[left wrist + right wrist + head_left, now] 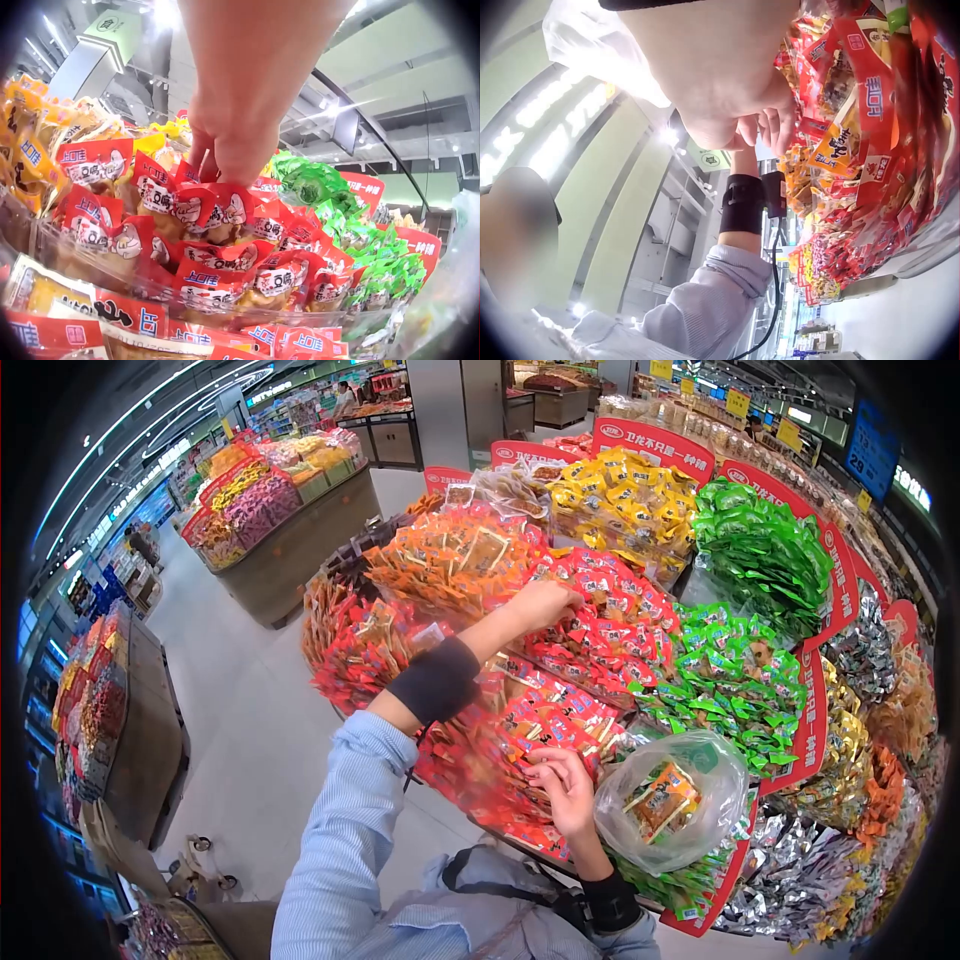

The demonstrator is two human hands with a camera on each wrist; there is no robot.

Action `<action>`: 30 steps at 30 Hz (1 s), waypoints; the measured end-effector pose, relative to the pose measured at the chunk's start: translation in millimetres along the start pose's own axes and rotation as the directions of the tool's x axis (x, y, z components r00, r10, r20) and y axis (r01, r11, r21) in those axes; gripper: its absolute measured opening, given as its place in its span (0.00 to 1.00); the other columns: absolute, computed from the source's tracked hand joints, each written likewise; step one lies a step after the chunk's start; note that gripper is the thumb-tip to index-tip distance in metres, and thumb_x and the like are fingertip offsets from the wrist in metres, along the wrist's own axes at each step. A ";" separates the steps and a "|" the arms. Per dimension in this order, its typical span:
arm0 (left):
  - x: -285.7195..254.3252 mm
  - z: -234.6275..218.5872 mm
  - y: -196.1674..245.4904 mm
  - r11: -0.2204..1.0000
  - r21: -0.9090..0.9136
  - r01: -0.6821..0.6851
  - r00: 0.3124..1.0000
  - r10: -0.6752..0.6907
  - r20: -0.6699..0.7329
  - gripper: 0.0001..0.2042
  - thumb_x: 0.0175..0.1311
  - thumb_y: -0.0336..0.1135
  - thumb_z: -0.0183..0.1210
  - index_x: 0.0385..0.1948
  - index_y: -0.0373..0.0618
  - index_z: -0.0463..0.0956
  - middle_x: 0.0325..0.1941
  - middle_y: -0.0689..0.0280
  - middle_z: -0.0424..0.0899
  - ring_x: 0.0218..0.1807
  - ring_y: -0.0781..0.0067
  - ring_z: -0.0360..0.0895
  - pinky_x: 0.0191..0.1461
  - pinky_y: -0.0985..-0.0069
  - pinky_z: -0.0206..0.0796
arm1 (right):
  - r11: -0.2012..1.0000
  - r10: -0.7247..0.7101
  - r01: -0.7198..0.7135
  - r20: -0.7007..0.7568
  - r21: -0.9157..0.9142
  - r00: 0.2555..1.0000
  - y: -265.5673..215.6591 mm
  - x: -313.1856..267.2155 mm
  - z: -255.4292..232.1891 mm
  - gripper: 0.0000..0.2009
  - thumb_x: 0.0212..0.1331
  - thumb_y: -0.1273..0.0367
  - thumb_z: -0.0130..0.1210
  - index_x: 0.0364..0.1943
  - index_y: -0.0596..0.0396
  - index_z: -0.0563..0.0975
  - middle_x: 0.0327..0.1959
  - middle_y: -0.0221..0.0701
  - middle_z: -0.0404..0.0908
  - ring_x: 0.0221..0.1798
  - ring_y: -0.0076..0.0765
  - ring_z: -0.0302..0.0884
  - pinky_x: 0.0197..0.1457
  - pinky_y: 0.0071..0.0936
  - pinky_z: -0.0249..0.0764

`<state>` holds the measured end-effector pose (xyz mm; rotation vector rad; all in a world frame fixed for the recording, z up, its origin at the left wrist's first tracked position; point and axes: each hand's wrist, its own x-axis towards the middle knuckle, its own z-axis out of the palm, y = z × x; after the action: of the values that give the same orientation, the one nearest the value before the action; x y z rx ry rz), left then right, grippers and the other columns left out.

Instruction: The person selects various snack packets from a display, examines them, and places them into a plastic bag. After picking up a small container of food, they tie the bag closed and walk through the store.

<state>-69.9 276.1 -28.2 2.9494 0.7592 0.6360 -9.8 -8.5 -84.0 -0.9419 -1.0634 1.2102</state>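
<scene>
My left hand (pixel 540 607) reaches into a pile of red packets (pixel 625 595). Seen from the left wrist, the hand (pixel 236 142) points down among upright red packets (pixel 274 281), which hide its fingertips, so a grip cannot be made out. Lower down, my right hand (pixel 565 790) hovers over more red packets (pixel 530 705), its fingers loosely bent with nothing visible in them. Beside it is a clear plastic bag (pixel 725 765) holding an orange and red packet (pixel 662 800). The right wrist view shows the right hand (pixel 720 82) near the bag (pixel 600 52).
Green packets (pixel 735 670) lie right of the red ones, yellow packets (pixel 630 500) behind, orange packets (pixel 450 555) to the left. Red sign boards (pixel 655 448) edge the display. Another stand (pixel 290 530) is across the aisle floor (pixel 235 690).
</scene>
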 end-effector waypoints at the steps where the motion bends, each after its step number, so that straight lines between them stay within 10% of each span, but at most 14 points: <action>1: -1.5 -12.5 -1.8 1.000 0.013 0.003 0.998 -0.003 -0.061 0.08 0.48 0.34 0.54 0.30 0.45 0.73 0.28 0.59 0.77 0.34 0.57 0.74 0.36 0.65 0.66 | 1.000 -0.021 0.021 -0.006 0.003 1.000 1.6 0.4 -1.3 0.10 0.57 0.73 0.44 0.43 0.59 0.66 0.38 0.33 0.71 0.40 0.25 0.71 0.41 0.21 0.69; 6: 10.1 -53.6 -50.0 0.975 0.150 0.163 0.974 -0.135 -0.181 0.10 0.51 0.36 0.52 0.34 0.46 0.73 0.35 0.60 0.76 0.42 0.60 0.72 0.42 0.68 0.65 | 0.999 -0.043 0.041 -0.055 -0.030 0.998 -2.3 3.2 2.0 0.10 0.55 0.76 0.45 0.42 0.60 0.67 0.38 0.33 0.71 0.40 0.25 0.72 0.40 0.20 0.69; 12: 49.1 -42.8 -123.9 0.891 0.444 0.093 0.993 -0.053 -0.102 0.12 0.47 0.30 0.50 0.36 0.44 0.73 0.45 0.65 0.72 0.52 0.64 0.65 0.49 0.65 0.60 | 0.983 -0.040 0.027 -0.068 -0.182 0.997 -0.3 10.4 1.0 0.11 0.53 0.78 0.46 0.42 0.59 0.67 0.43 0.34 0.66 0.40 0.24 0.72 0.38 0.18 0.70; 16: 79.8 -20.8 -146.3 0.861 0.471 0.194 0.968 -0.245 0.049 0.16 0.48 0.28 0.49 0.42 0.45 0.72 0.52 0.67 0.68 0.57 0.65 0.61 0.56 0.66 0.56 | 0.966 -0.049 0.027 -0.076 -0.258 0.996 -15.6 16.8 1.7 0.10 0.53 0.78 0.46 0.40 0.61 0.68 0.41 0.33 0.69 0.39 0.24 0.71 0.43 0.20 0.67; 17: 88.0 0.6 -186.2 0.899 0.433 0.062 0.993 -0.100 0.065 0.12 0.53 0.33 0.47 0.39 0.45 0.73 0.53 0.62 0.66 0.56 0.60 0.61 0.56 0.66 0.56 | 0.970 -0.045 0.020 -0.095 -0.244 0.994 -14.4 18.1 2.2 0.09 0.53 0.78 0.46 0.40 0.60 0.68 0.41 0.34 0.69 0.39 0.24 0.71 0.43 0.20 0.67; 28: 114.7 -9.0 -155.5 0.914 0.384 0.129 0.967 -0.201 0.154 0.11 0.54 0.34 0.42 0.31 0.51 0.75 0.41 0.63 0.72 0.51 0.63 0.66 0.51 0.62 0.57 | 0.977 -0.115 0.083 -0.153 -0.198 0.981 -8.1 14.9 2.3 0.12 0.51 0.81 0.45 0.41 0.58 0.66 0.39 0.32 0.66 0.35 0.22 0.68 0.37 0.17 0.67; 30: 112.1 4.1 -194.5 0.900 0.431 0.073 0.996 -0.040 -0.085 0.14 0.52 0.34 0.45 0.40 0.43 0.70 0.45 0.58 0.71 0.48 0.57 0.68 0.50 0.63 0.59 | 0.977 -0.067 0.042 -0.115 -0.208 0.991 -10.5 10.7 3.4 0.10 0.55 0.77 0.44 0.42 0.57 0.66 0.41 0.32 0.66 0.40 0.23 0.68 0.43 0.18 0.68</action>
<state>-67.7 500.2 -14.3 3.2956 1.1244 0.6497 -10.1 0.8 -71.7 -1.1238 -1.1241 0.9980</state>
